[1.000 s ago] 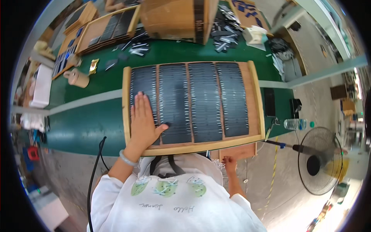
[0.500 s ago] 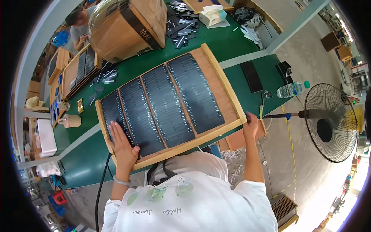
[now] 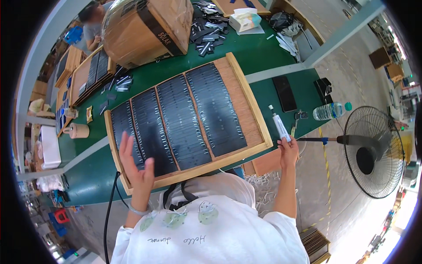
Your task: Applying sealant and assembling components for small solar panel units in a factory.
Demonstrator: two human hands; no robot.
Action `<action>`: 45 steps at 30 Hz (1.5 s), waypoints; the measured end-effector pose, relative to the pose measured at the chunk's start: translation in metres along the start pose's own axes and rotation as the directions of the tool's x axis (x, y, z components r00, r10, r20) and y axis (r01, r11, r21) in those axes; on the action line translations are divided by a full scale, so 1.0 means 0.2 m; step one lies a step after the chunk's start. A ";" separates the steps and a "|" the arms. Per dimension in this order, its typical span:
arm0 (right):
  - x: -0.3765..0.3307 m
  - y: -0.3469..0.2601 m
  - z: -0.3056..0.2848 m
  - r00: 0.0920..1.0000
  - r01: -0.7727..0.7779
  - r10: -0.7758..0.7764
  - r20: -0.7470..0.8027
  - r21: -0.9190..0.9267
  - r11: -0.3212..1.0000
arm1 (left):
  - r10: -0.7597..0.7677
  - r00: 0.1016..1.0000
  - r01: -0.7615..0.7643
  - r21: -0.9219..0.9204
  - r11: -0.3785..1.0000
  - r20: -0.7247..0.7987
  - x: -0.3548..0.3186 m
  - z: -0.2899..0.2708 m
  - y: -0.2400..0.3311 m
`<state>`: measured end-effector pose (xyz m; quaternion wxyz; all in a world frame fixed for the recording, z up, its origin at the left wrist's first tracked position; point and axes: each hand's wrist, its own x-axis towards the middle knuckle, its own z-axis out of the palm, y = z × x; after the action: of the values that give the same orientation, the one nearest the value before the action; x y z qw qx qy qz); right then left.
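Pink mug point(image 3: 79, 130) on green table point(image 3: 88, 163). Left hand point(image 3: 137, 169): fingers spread wide, over near-left corner of wooden tray point(image 3: 249, 99); contact unclear. Tray tilted in view, dark strips point(image 3: 211, 105) in four columns. Right hand point(image 3: 288, 152), right of tray, pinches white tube point(image 3: 281, 127), nozzle pointing away. Phone point(image 3: 285, 93), bottle point(image 3: 327, 111), then fan point(image 3: 373, 152).

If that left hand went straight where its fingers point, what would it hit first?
Probably the leftmost column of dark strips in the wooden tray, though the left hand looks raised and might pass above.
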<state>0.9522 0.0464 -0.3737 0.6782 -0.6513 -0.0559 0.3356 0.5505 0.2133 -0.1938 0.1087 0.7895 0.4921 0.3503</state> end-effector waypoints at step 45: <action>-1.04 -0.50 1.43 0.765 0.383 -0.355 0.538 0.063 0.921 | -0.259 0.928 0.271 -0.962 -0.021 0.267 0.03 -0.24 0.07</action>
<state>0.6831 0.1866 -0.1649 0.6708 -0.5233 -0.3796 0.3634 0.5303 0.2033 -0.1490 0.6885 0.3856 0.2520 0.5601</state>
